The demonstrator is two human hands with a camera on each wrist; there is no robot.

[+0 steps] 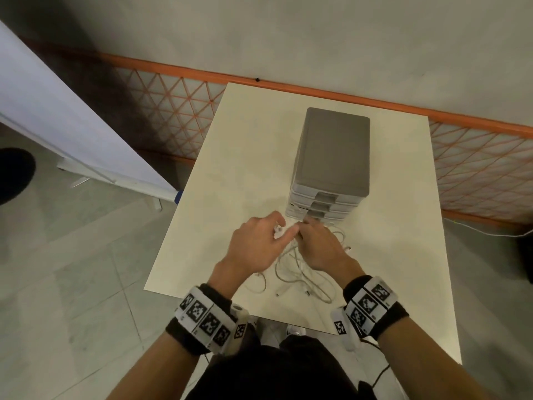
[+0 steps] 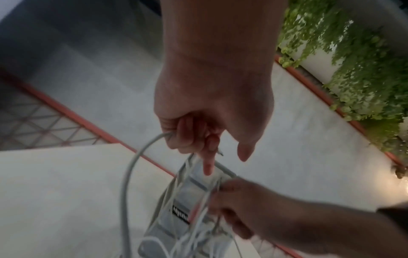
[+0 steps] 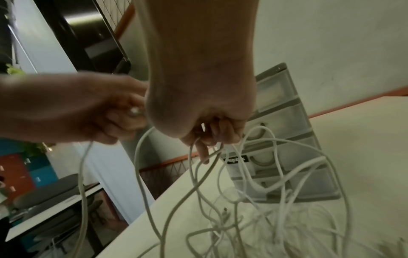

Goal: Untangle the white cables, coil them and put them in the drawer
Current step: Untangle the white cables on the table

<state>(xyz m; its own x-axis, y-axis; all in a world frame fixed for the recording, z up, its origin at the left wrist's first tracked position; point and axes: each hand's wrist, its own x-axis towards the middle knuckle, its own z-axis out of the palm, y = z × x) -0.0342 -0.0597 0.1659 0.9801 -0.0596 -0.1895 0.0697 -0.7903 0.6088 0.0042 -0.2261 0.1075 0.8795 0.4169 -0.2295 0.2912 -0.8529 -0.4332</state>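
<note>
Cables (image 1: pixel 300 272), white, light and limp, hang below the right hand (image 1: pixel 320 246) that grips a bunch; left hand (image 1: pixel 259 243) pinches one strand, best taken near its plug.

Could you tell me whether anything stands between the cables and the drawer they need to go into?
Nothing lies between the white cables and the drawer unit, but every drawer front looks closed, and both hands grip the tangle.
</note>
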